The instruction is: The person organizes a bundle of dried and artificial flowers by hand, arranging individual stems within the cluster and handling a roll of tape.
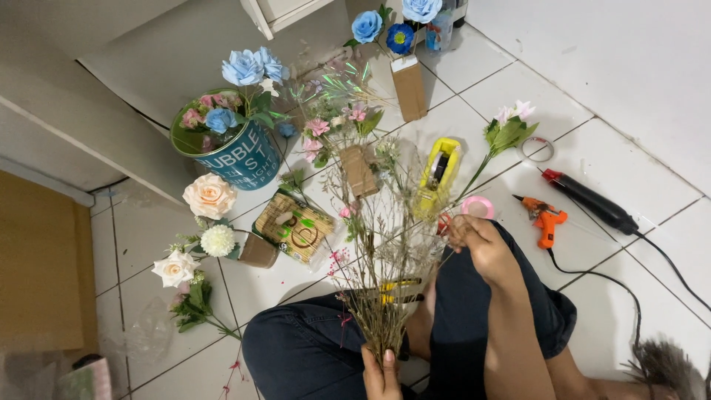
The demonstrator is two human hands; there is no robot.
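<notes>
At the far left, cream roses (209,195) lay on the tiled floor (607,159) near a teal bucket (244,157) of blue and pink flowers. The left hand (382,372) was closed tight around the stems of a bundle of dried twigs (378,259), held upright over the lap. The right hand (474,235) was curled with fingertips pinched (on what, I could not tell) beside the bundle's upper sprigs. By my judgement, the bundle was being arranged; adding a stem called for a steady left grip. A yellow tape dispenser (438,174) and orange glue gun (544,217) lay beyond.
</notes>
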